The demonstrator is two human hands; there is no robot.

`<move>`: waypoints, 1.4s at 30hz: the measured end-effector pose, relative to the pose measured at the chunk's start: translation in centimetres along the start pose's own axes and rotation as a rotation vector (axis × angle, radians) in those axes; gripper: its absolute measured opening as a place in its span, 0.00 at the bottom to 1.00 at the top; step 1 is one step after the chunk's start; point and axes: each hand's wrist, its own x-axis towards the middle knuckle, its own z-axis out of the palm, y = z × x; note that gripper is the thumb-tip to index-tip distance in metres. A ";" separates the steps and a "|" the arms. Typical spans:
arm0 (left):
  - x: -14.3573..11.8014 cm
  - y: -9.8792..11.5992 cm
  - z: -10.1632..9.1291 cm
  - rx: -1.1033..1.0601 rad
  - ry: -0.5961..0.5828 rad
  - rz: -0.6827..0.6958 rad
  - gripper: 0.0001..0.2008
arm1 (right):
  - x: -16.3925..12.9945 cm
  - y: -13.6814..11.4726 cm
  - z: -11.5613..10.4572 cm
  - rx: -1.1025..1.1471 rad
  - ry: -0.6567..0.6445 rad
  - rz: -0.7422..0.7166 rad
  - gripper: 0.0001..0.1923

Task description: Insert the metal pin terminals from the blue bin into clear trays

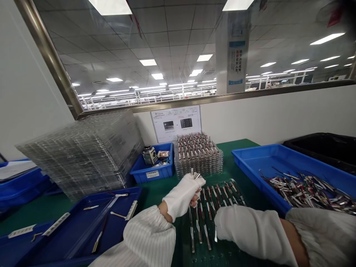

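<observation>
Left hand [183, 194] — gloved, fingers curled tight around a bundle of wired parts [194, 174]. Right hand [236, 226] rests on the clear tray [222, 193] — finger state hidden.

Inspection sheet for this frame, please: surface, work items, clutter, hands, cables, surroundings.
Surface: green mat on a bench.
Work items: bundle of wired metal parts in the left hand; clear tray of the same parts lying flat under the hands.
Clutter: blue tray of loose parts at right; stack of filled trays; tall stack of clear trays; small blue bin; blue tray with a few strips at left.
Hands: left gloved, shut on the bundle; right hand gloved, fingertips hidden, over the tray.
Cables: only the parts' short wires.
Surroundings: window, instruction sheet, black bin.
</observation>
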 end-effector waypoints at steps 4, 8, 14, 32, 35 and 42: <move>0.0 0.2 -0.1 -0.047 -0.066 -0.024 0.10 | 2.0 1.1 0.2 0.075 -0.177 0.076 0.10; 0.4 0.2 -0.5 -0.118 -0.104 -0.053 0.08 | 3.3 1.7 0.1 0.128 -0.284 0.137 0.07; 0.4 0.1 -0.7 -0.186 -0.123 0.032 0.08 | 2.7 2.0 -0.2 0.173 -0.323 0.169 0.10; -0.3 0.2 -0.1 -0.144 -0.135 0.141 0.07 | 2.3 -1.1 -1.6 0.060 -0.256 0.111 0.07; -0.3 0.0 -0.2 -0.157 -0.178 0.158 0.11 | 2.3 -2.5 -1.1 0.026 -0.233 0.048 0.15; -0.6 0.4 -0.2 -0.174 -0.205 0.153 0.17 | 1.3 -4.3 -1.6 0.000 -0.230 -0.087 0.18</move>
